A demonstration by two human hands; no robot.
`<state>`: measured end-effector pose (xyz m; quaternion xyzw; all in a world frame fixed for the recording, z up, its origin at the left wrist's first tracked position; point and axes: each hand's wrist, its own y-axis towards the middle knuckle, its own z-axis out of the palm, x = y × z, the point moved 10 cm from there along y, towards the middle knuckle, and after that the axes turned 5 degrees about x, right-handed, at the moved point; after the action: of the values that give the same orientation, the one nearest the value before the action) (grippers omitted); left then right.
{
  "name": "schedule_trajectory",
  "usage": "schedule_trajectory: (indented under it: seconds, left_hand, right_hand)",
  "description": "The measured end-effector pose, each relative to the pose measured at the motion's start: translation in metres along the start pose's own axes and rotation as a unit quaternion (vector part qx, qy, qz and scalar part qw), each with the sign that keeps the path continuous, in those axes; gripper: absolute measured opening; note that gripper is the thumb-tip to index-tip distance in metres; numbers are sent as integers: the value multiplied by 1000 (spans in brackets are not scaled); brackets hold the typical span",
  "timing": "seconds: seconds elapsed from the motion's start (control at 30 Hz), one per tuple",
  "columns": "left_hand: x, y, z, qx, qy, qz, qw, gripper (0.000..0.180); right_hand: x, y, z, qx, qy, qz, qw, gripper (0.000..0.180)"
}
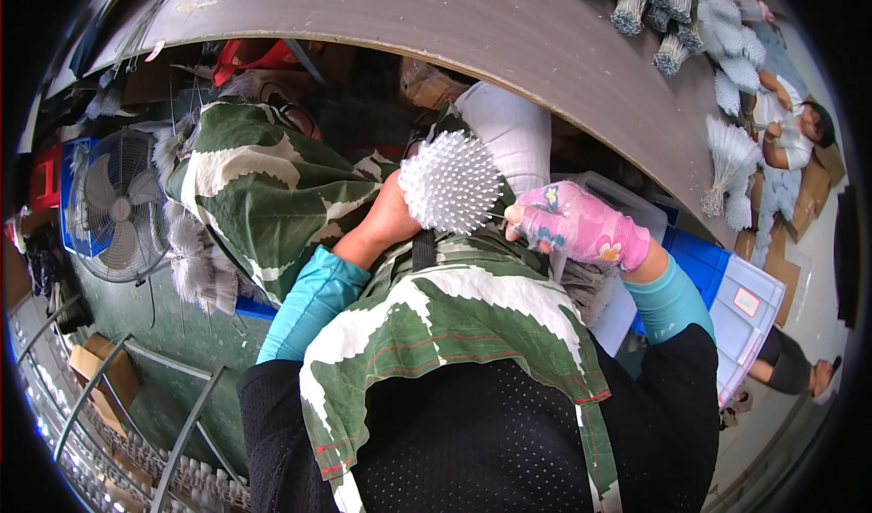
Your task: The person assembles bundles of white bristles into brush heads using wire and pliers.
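My left hand point(392, 211) is closed round a bunch of white-tipped stems point(451, 183), whose many small bead-like tips form a dome facing up. The bunch sits over my lap, on the camouflage apron point(454, 308). Just right of it, my right hand point(568, 224), in a pink flowered fingerless glove, has its thumb and forefinger pinched together. From that pinch a thin wire point(495, 215) reaches toward the bunch's right edge; its far end is hidden. The stems below the dome are hidden by the left hand.
A brown worktop point(381, 9) curves across the front, with bundles of wire stems point(658, 9) at its right. At left stands a floor fan point(118, 206) near a metal rack point(177, 431). A blue and white crate point(740, 308) is at right. Another person point(788, 122) is far right.
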<state>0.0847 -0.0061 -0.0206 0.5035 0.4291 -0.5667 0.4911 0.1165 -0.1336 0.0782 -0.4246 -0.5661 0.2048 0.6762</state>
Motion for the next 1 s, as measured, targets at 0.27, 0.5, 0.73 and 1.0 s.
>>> schedule_trajectory:
  seconds: [0.27,0.5,0.73,1.0]
  left_hand:
    - [-3,1,-1,-8,14,-1,1000,42]
    - [0,1,-1,-8,11,-5,1000,42]
    - [-10,2,3,13,82,26,996,42]
    - [-15,4,9,32,43,28,998,42]
  right_hand:
    - [-7,6,4,-10,58,6,998,31]
    - [-10,5,2,-1,59,17,998,28]
    - [-2,6,4,21,3,0,1000,35]
    - [27,4,-1,10,-219,-56,974,36]
